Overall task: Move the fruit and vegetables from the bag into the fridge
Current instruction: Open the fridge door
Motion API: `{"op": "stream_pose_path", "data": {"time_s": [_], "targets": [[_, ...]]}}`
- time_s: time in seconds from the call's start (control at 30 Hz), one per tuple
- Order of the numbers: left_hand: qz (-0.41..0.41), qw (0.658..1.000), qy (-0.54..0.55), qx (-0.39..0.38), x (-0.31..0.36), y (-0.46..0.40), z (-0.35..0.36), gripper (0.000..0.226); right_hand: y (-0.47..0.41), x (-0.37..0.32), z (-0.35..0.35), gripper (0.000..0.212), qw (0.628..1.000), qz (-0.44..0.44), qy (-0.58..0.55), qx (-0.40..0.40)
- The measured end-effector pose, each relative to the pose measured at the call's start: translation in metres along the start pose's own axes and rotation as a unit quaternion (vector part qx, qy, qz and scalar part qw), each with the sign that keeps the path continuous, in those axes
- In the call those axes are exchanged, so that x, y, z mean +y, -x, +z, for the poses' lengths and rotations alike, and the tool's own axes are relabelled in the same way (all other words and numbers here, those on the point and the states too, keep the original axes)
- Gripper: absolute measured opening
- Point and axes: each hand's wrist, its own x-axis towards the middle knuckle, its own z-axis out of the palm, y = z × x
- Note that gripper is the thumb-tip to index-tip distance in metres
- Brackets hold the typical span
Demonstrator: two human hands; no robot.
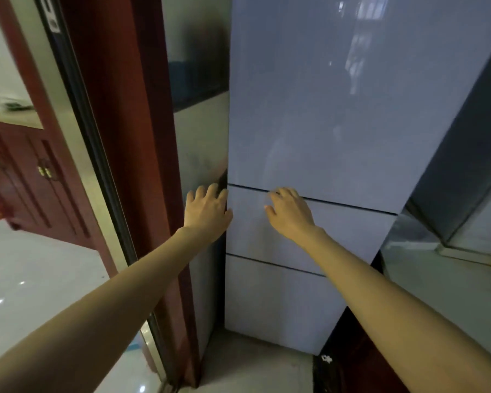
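A tall pale grey-blue fridge fills the middle of the view, all doors closed: a big upper door, a middle drawer and a lower drawer. My left hand is at the left edge of the middle drawer, fingers spread along the fridge's side. My right hand lies flat on the middle drawer's front, fingertips at the seam under the upper door. Neither hand holds anything. No bag, fruit or vegetables are in view.
A dark red wooden door frame stands close on the left of the fridge, with a glossy tiled floor and a red cabinet beyond it. A grey counter adjoins the fridge on the right.
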Motion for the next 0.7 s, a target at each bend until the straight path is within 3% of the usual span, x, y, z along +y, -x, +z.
{"op": "stream_pose_path", "data": {"time_s": [0.3,0.43,0.6,0.7], "targets": [[-0.02,0.997,-0.042,0.068,-0.014,-0.086,-0.015,0.047,-0.113,0.01,-0.011,0.047,0.995,-0.09,-0.002,0.047],[-0.058,0.995,-0.04,0.066,-0.018,-0.099,-0.013,0.05,-0.164,0.015,-0.011,0.054,0.979,-0.175,0.106,0.006],[-0.112,0.992,-0.021,0.052,-0.021,-0.114,-0.022,0.056,-0.213,0.01,-0.007,0.055,0.943,-0.283,0.172,0.037],[-0.144,0.988,-0.008,0.06,-0.02,-0.125,-0.029,0.054,-0.243,0.003,0.0,0.064,0.92,-0.299,0.251,0.045]]}}
